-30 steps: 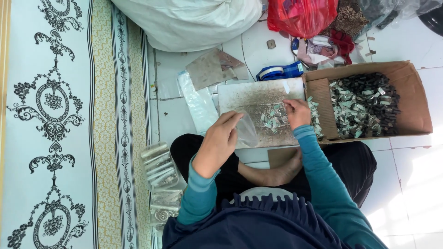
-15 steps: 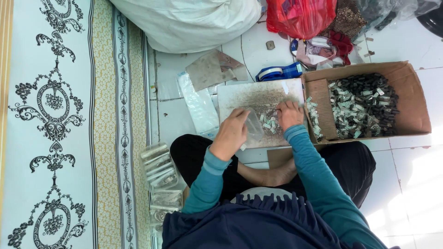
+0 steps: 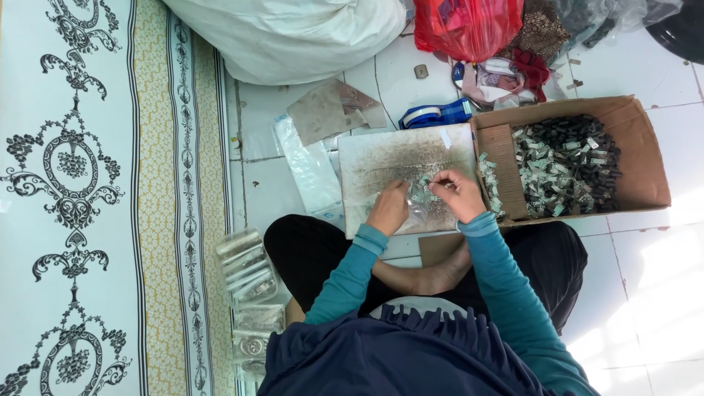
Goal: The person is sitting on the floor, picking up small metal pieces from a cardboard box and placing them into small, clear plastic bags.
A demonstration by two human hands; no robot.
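Mid-frame, on the grey board (image 3: 381,158): left hand (image 3: 389,209) lay curled, touching small clips (image 3: 419,192); right hand (image 3: 458,194) pinched one, pile between both.

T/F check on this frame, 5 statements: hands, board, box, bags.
1. Both hands, left hand and right hand, are over the grey board. True.
2. The cardboard box is empty. False: it holds a heap of small dark and silvery pieces.
3. The box lies on the person's left. False: it sits to the right of the board.
4. A red plastic bag lies beyond the box, beside a large white sack. True.
5. The right hand holds the blue tape dispenser. False: the dispenser lies untouched beyond the board.
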